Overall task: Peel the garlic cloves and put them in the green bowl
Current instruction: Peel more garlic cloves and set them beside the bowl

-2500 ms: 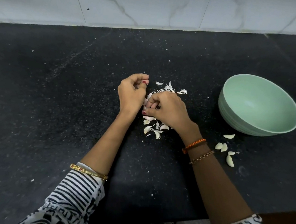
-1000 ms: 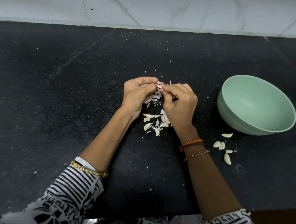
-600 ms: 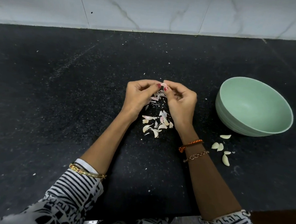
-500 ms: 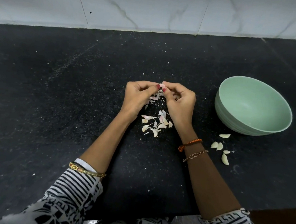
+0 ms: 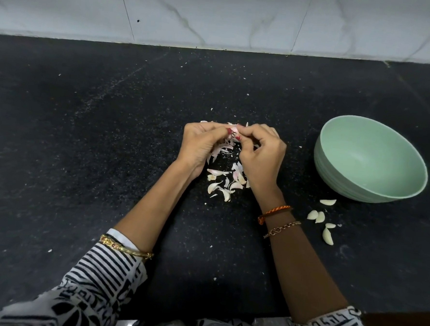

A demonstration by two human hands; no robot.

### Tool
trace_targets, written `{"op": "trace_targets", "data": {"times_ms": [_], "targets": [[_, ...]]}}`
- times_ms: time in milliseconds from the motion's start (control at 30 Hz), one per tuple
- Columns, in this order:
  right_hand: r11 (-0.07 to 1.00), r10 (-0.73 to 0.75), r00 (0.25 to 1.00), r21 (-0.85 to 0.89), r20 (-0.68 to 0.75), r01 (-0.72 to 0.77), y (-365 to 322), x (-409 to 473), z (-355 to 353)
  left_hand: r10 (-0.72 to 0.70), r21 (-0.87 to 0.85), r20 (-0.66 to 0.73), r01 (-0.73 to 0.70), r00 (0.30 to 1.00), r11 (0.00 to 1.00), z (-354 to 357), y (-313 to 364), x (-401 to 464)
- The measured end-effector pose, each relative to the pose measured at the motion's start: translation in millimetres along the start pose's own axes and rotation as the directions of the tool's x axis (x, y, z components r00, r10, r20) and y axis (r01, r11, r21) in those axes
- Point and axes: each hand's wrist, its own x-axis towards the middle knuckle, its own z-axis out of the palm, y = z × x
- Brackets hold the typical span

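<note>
Head view, looking down at a black speckled worktop. Nearest the camera are two striped black-and-white sleeves, a gold bangle on the left forearm, and an orange thread band plus a thin chain bracelet on the right wrist.

A bit further out on the right, five peeled garlic cloves lie loose on the worktop, just in front of the green bowl, not in it. The bowl sits on the right and looks empty as far as I can see inside.

In the middle, a scatter of papery garlic skins lies between the two wrists and runs up under the hands.

Then the hands themselves, close together above the skins. The left hand and right hand both have their fingers curled in, with the thumb and fingertips of each pinching one small garlic clove held between them. It's pinkish-white and mostly hidden, so can't say how much skin is on it.

Far edge: a white marble-look tiled wall running along the back of the worktop.
</note>
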Motion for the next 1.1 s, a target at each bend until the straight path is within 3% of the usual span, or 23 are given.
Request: {"op": "trace_targets", "data": {"times_ms": [233,467,633,833,1100], "targets": [[1.0,-0.024,0.999,-0.018,-0.027,0.023,-3.1,-1.0,1.7,-0.037,-0.097,0.012,0.038,0.999,0.995,3.8,4.4,-3.8],[0.935,0.257,0.959,0.219,0.117,-0.277,-8.6,-0.7,2.4,-0.089,-0.109,-0.057,0.083,0.994,0.991,4.3,-1.2,-0.6],[0.942,0.234,0.965,0.217,0.122,-0.256,-10.8,-0.9,2.2,-0.15,-0.168,-0.066,0.138,0.986,0.976,6.5,1.5,-0.4],[0.789,0.388,0.899,0.43,0.205,-0.439,-12.1,5.7,0.4,-0.042,-0.111,-0.082,0.032,0.996,0.993,5.1,3.2,-4.4],[0.864,0.336,0.923,0.33,0.187,-0.381,-5.7,6.2,-2.5,-0.027,-0.21,-0.031,0.02,0.999,0.978,7.6,9.5,-8.3]]}}
